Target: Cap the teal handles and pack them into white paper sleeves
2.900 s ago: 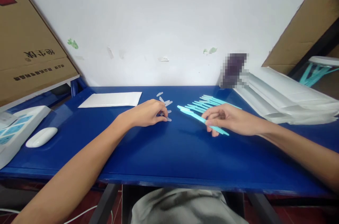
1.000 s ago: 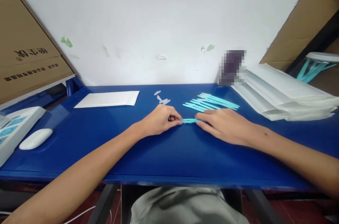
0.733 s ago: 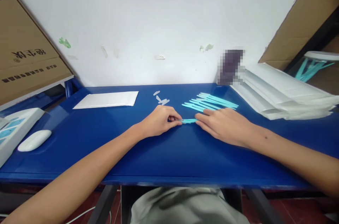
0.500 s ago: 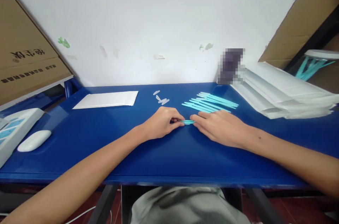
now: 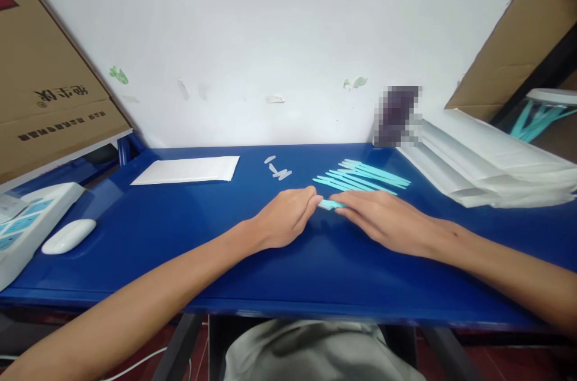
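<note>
Between my hands is a small bunch of turquoise sticks point(image 5: 332, 204) that look like eyebrow razors; my fingers hide most of it, so I cannot tell how many there are. My left hand point(image 5: 291, 216) pinches its left end with thumb and fingers pressed together. At the other end, the fingers of my right hand point(image 5: 378, 216) are closed on it, their tips pointing left. Just beyond my right hand, several more turquoise sticks point(image 5: 374, 173) with pale ends lie side by side on the blue table. Several small translucent strips point(image 5: 280, 173) lie beyond my left hand.
A flat white packet point(image 5: 187, 169) lies at the back left. A white computer mouse point(image 5: 69, 237) and a white device point(image 5: 45, 213) are at the left edge. White envelopes point(image 5: 491, 164) are stacked at the right, near a clear container point(image 5: 543, 113) of turquoise sticks. Cardboard point(image 5: 58, 74) stands at the left.
My left hand has turned over and closed more tightly at the bunch's left end. The bunch is tilted slightly differently. The whole view has shifted a little.
</note>
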Demonstrator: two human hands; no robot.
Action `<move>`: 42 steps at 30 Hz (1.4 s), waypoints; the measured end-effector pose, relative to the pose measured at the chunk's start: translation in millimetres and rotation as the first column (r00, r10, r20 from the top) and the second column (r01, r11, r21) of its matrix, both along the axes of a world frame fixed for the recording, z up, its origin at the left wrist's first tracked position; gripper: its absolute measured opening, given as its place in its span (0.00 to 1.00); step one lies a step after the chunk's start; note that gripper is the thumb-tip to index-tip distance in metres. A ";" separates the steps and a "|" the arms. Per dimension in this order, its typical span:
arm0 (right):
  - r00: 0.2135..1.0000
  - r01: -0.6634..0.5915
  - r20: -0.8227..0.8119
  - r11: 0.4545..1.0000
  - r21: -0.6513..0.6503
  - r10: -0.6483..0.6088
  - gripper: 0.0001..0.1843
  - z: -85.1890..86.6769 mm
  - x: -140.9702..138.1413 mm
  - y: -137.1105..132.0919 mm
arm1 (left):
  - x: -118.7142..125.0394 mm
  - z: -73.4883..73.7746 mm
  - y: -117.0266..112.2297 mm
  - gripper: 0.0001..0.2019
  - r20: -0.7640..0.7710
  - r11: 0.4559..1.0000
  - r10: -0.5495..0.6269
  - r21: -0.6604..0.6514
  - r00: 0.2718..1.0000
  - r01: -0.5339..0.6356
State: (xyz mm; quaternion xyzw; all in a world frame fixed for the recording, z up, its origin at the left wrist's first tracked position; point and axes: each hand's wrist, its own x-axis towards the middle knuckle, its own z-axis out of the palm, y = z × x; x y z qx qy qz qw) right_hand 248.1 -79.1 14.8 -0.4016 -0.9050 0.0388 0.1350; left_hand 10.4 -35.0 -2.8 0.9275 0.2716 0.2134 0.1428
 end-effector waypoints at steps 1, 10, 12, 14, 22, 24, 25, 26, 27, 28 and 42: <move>1.000 -0.011 -0.020 1.000 0.022 0.011 0.21 -0.4 -0.4 -0.2 | 1.8 0.1 -1.6 0.17 0.027 1.000 -0.003 -0.017 1.000 0.004; 0.993 0.085 -0.089 0.986 0.142 -0.073 0.20 0.1 26.4 31.4 | -3.4 16.1 14.3 0.15 0.057 0.989 -0.019 -0.143 0.998 0.027; 0.963 0.269 -0.051 0.944 0.193 -0.264 0.23 -3.1 48.1 51.7 | -14.6 16.6 29.3 0.15 0.033 0.998 0.052 -0.040 0.998 -0.051; 0.914 0.401 -0.031 0.889 0.221 -0.404 0.24 -8.8 69.4 71.3 | -28.3 15.5 44.6 0.13 -0.014 0.999 0.033 0.016 0.999 -0.033; 0.884 0.450 0.069 0.882 0.143 -0.462 0.24 -26.5 84.9 96.8 | -57.5 9.2 67.4 0.11 0.102 0.989 0.015 0.145 0.995 -0.029; 0.873 0.465 0.080 0.871 0.158 -0.481 0.25 -24.4 80.5 93.9 | -57.0 9.3 68.6 0.11 0.072 0.976 0.092 0.191 0.993 -0.104; 0.867 0.473 0.084 0.865 0.169 -0.491 0.26 -22.4 78.4 91.9 | -56.4 9.4 69.6 0.11 0.039 0.968 0.137 0.205 0.990 -0.142; 0.865 0.472 0.090 0.862 0.184 -0.493 0.26 -19.7 76.2 89.5 | -55.8 9.6 70.7 0.12 0.000 0.960 0.182 0.214 0.983 -0.178; 0.868 0.461 0.097 0.864 0.202 -0.486 0.26 -16.6 73.9 86.8 | -55.3 9.7 71.8 0.13 -0.035 0.952 0.225 0.218 0.974 -0.213; 0.875 0.443 0.104 0.869 0.220 -0.472 0.26 -13.1 71.4 83.7 | -55.0 9.7 72.7 0.13 -0.063 0.945 0.262 0.219 0.963 -0.242; 0.916 0.356 0.196 0.934 0.007 -0.351 0.28 -3.0 61.8 64.3 | -55.5 9.5 73.3 0.16 -0.117 0.888 0.459 0.043 0.881 -0.457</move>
